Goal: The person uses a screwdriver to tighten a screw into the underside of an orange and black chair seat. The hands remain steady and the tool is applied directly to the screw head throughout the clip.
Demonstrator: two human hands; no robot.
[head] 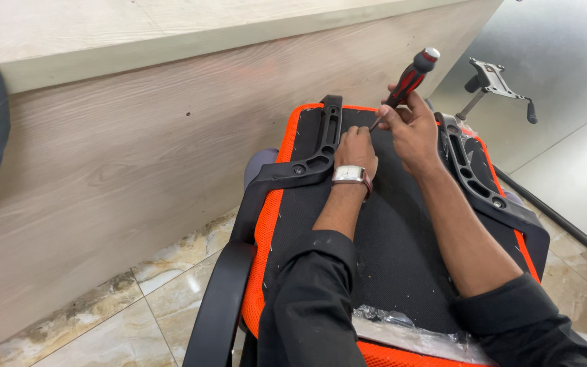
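Nearest the camera, two black sleeves reaching forward over an upturned office chair seat, black fabric underside edged in orange. Crumpled clear plastic wrap lying on the seat's near edge between the forearms; contents, if any, impossible to tell. Left hand, wearing a rectangular silver wristwatch, resting on the fabric near the far edge of the seat, fingers curled narrow and pinched together close to the screwdriver tip; whether anything sits between them cannot be told. Right hand just beside it, fingers wrapped closed around a black and red screwdriver, handle tilted up and away, shaft angled down toward the seat beside the left fingertips. Black plastic armrest bracket fixed along the left side of the seat, a matching one along the right. Pale wood-grain counter wall to the left, marble-patterned floor tiles below. Grey metal chair mechanism with levers lying on the floor well beyond the seat, at upper right.
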